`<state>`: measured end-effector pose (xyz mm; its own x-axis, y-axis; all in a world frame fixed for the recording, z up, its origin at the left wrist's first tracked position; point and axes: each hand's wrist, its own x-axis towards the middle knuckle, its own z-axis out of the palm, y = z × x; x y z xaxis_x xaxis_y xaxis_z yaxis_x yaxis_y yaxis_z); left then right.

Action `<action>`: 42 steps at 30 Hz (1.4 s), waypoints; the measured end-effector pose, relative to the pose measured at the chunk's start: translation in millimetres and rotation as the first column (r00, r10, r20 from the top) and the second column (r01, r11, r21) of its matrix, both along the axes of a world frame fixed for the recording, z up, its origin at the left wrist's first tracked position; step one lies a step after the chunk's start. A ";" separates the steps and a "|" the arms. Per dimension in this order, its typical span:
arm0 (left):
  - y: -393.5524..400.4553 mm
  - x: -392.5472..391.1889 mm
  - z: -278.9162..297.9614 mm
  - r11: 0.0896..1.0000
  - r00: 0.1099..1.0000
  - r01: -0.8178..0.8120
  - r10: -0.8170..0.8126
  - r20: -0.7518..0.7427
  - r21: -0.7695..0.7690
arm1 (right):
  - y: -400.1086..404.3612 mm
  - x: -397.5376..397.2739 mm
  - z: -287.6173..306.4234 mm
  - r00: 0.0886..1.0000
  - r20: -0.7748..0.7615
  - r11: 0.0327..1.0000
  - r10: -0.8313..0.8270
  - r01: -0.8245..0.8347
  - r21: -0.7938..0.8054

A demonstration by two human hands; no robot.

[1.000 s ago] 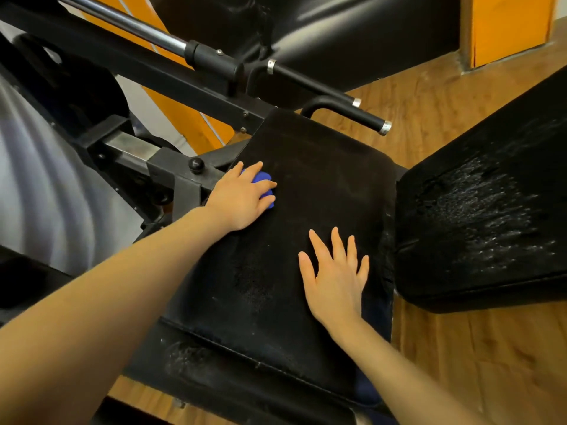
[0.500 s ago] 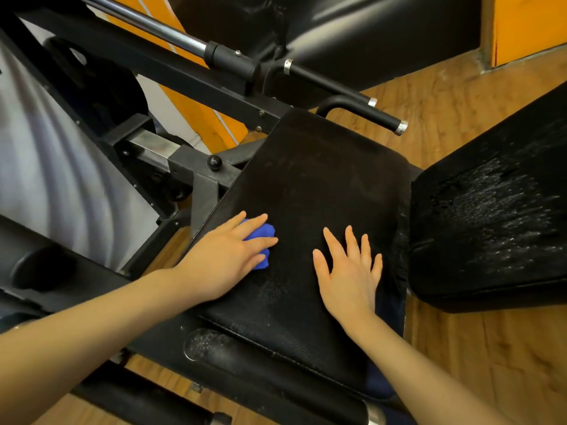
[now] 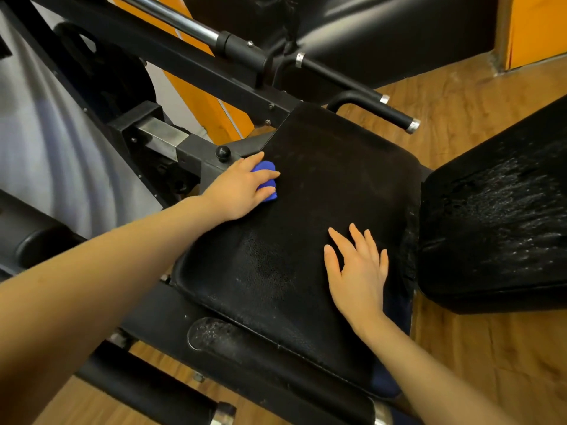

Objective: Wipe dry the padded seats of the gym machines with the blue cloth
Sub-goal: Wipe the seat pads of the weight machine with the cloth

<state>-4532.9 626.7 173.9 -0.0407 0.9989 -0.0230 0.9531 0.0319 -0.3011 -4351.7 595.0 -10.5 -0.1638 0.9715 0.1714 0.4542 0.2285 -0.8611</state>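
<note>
Two hands on black padded seat [image 3: 322, 210]. Your left hand [image 3: 237, 191] presses bunched blue cloth [image 3: 266, 182] against seat's far left edge, fingers curled over it, just beside black knob [image 3: 223, 153] on frame. Your right hand [image 3: 357, 271] lies flat, fingers spread, on seat's near right part. Second pad [image 3: 497, 216] at right shows wet droplets.

The padded seat [image 3: 322, 210] is matt black, grainy leatherette. The blue cloth [image 3: 266, 182] looks soft. The floor [image 3: 478, 363] is glossy wood; the bar [image 3: 181, 19] polished metal.
</note>
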 end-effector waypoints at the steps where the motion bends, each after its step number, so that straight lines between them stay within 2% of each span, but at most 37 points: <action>1: -4.9 0.1 1.3 1.000 1.000 0.006 -0.006 0.007 0.007 | 0.0 0.3 -0.2 1.000 -0.010 1.000 -0.001 0.001 -0.002; 10: -87.5 -5.5 5.1 0.999 0.997 0.053 -0.052 0.049 -0.004 | -0.9 1.0 -1.8 0.999 -0.040 1.000 -0.008 0.007 -0.005; 13: -107.7 -14.1 8.7 0.996 0.996 0.074 -0.071 0.056 -0.058 | -1.1 1.5 -1.9 0.999 -0.040 1.000 -0.008 0.007 -0.005; 15: -107.0 -17.6 10.0 0.994 0.995 0.083 -0.079 0.060 -0.078 | -0.5 0.9 -2.4 0.999 -0.043 1.000 -0.011 0.011 -0.002; 21: -57.2 2.6 4.4 0.990 0.990 0.137 -0.137 0.024 0.015 | 0.3 -0.3 -3.2 0.999 -0.032 1.000 -0.023 0.023 -0.003; 23: -41.8 18.5 0.6 0.974 0.974 0.221 -0.219 0.048 -0.038 | 0.2 -0.2 -4.2 1.000 -0.019 1.000 -0.023 0.023 -0.005; 26: -39.3 37.6 -14.6 0.921 0.948 0.317 -0.307 0.081 -0.227 | -0.1 -0.5 -5.6 0.999 -0.032 1.000 -0.024 0.024 0.003; 29: -53.3 38.2 -30.1 0.890 0.940 0.315 -0.340 -0.022 -0.329 | 0.4 0.0 -5.2 0.999 -0.035 1.000 -0.028 0.028 0.009; 37: -93.1 -14.2 -8.8 0.921 0.921 0.359 -0.376 -0.105 -0.149 | -0.3 0.7 -5.5 0.998 -0.058 1.000 -0.023 0.024 0.015; 42: -107.3 -33.9 10.9 0.947 0.940 0.310 -0.319 -0.121 -0.090 | -0.4 1.0 -5.2 0.998 -0.058 1.000 -0.025 0.026 0.011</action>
<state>-4566.7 519.4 184.8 0.2681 0.9574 -0.1073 0.8626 -0.2881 -0.4157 -4350.6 594.6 -15.7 -0.1286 0.9731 0.1913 0.4095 0.2277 -0.8834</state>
